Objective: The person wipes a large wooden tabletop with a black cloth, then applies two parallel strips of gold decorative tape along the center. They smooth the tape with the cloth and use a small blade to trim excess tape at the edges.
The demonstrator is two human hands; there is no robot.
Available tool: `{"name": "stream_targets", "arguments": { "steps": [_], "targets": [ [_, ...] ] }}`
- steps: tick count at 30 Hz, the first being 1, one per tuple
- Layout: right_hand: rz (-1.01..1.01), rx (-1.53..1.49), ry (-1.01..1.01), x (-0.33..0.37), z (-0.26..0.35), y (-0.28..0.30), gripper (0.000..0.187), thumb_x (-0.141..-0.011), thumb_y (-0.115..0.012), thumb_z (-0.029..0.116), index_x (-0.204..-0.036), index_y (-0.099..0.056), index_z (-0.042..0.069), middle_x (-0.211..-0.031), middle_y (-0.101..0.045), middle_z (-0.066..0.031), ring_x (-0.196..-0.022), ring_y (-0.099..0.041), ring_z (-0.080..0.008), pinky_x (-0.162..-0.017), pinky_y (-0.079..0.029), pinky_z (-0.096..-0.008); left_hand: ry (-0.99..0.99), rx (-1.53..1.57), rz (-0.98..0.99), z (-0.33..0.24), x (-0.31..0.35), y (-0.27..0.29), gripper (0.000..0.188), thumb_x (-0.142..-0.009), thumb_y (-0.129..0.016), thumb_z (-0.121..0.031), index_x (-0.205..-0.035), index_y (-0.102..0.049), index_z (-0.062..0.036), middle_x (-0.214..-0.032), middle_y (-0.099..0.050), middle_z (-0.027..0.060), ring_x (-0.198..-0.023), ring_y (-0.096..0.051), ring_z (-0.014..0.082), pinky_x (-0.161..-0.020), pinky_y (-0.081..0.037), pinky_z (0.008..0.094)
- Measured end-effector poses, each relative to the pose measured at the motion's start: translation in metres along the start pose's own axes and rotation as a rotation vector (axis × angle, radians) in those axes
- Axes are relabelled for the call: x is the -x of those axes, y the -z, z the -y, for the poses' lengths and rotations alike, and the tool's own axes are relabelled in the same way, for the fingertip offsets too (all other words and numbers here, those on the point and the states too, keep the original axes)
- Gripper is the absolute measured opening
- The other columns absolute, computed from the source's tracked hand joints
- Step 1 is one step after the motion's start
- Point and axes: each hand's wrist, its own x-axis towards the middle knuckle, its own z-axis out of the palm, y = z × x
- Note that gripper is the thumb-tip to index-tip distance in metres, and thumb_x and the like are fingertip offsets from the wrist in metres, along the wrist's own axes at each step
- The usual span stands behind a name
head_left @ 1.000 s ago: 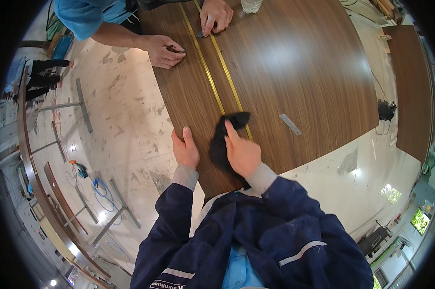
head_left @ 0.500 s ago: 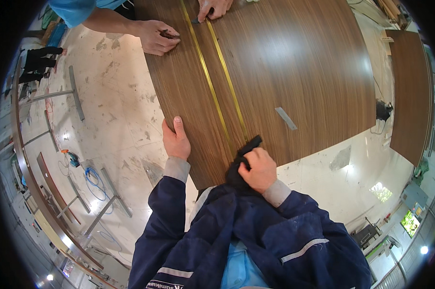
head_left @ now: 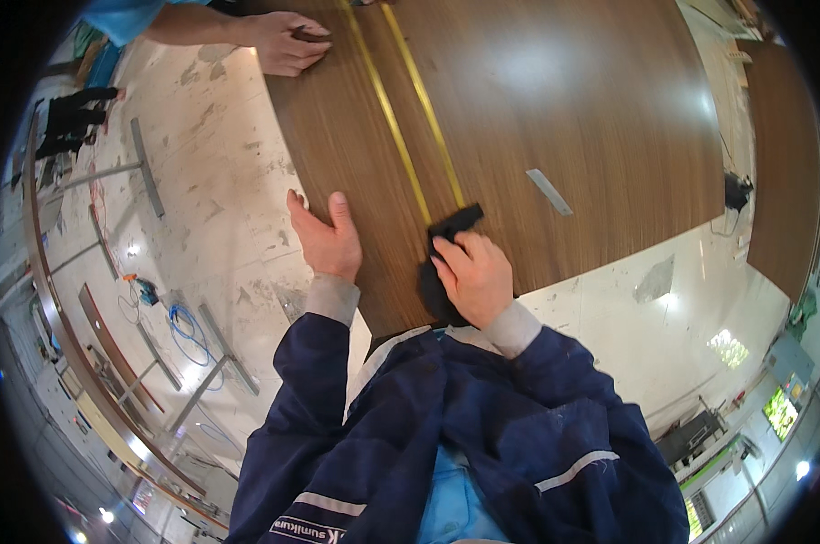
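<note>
A wide brown wood-grain panel [head_left: 591, 100] lies in front of me, with two thin gold strips [head_left: 398, 136] [head_left: 433, 121] running along it. My right hand [head_left: 476, 276] grips a bunched black cloth [head_left: 439, 283], whose far end lies over the near part of the strips. My left hand [head_left: 328, 238] is at the panel's left edge, thumb and fingers apart, holding nothing. Whether its palm touches the edge I cannot tell. A flat grey metal strip [head_left: 549, 192] rests on the panel to the right of the cloth.
At the far left of the panel, a co-worker's hand [head_left: 292, 43] holds something dark. Grey metal frames [head_left: 210, 390], a coiled blue hose [head_left: 188, 331] and a teal power tool [head_left: 145, 290] are on the floor at left. Another brown panel [head_left: 786, 172] stands at right.
My right hand and the cloth have moved farther from me along the strips. My left hand's fingers have spread. The co-worker's other hand has mostly left the view, which has shifted slightly.
</note>
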Motion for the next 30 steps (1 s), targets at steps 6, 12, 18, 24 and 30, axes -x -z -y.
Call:
{"name": "stream_targets", "arguments": {
  "steps": [6, 12, 18, 24, 30],
  "targets": [
    [-0.039, -0.837, -0.713, 0.012, 0.018, 0.010, 0.023, -0.099, -0.077, 0.014, -0.117, -0.070, 0.002, -0.109, -0.075, -0.0085, -0.097, -0.071, -0.0183, -0.086, -0.056, -0.0338, -0.757, 0.101, 0.399, -0.046, 0.041, 0.024, 0.081, -0.093, -0.076, -0.045, -0.152, -0.047, 0.0022, -0.157, -0.046, 0.0292, -0.142, -0.049, 0.0462, -0.119, -0.042, 0.0524],
    [-0.064, -0.151, -0.438, -0.014, -0.038, 0.054, 0.027, -0.098, -0.077, 0.019, -0.120, -0.073, 0.004, -0.116, -0.072, -0.0123, -0.110, -0.068, -0.0267, -0.097, -0.054, -0.0394, -0.595, -0.019, 0.682, -0.041, 0.055, 0.011, 0.047, -0.089, -0.076, -0.021, -0.135, -0.067, -0.0166, -0.148, -0.058, 0.0144, -0.132, -0.059, 0.0415, -0.118, -0.043, 0.0529],
    [-0.032, 0.365, -0.455, -0.028, -0.085, 0.085, 0.028, -0.093, -0.079, 0.021, -0.117, -0.075, 0.007, -0.116, -0.070, -0.0151, -0.113, -0.065, -0.0357, -0.096, -0.053, -0.0468, -0.583, -0.244, 0.199, -0.012, -0.007, 0.012, 0.038, -0.094, -0.073, -0.035, -0.126, -0.069, -0.0163, -0.156, -0.051, 0.0178, -0.151, -0.039, 0.0409, -0.129, -0.020, 0.0590],
    [0.050, 0.263, -0.516, -0.029, -0.093, 0.088, 0.022, -0.093, -0.079, 0.016, -0.111, -0.075, 0.006, -0.103, -0.071, -0.0130, -0.102, -0.067, -0.0339, -0.089, -0.054, -0.0459, -0.408, -0.322, 0.200, -0.048, -0.048, -0.004, 0.069, -0.090, -0.070, -0.071, -0.125, -0.063, -0.0123, -0.165, -0.038, 0.0213, -0.161, -0.023, 0.0407, -0.131, -0.007, 0.0626],
    [0.063, -0.039, -0.613, -0.039, -0.091, 0.088, 0.020, -0.097, -0.075, 0.011, -0.114, -0.074, 0.002, -0.099, -0.070, -0.0110, -0.093, -0.067, -0.0274, -0.085, -0.054, -0.0379, -0.329, -0.372, 0.222, -0.061, -0.061, -0.012, 0.086, -0.078, -0.077, -0.079, -0.133, -0.059, -0.0152, -0.168, -0.035, 0.0182, -0.163, -0.018, 0.0378, -0.131, -0.006, 0.0611]
  ]
}}
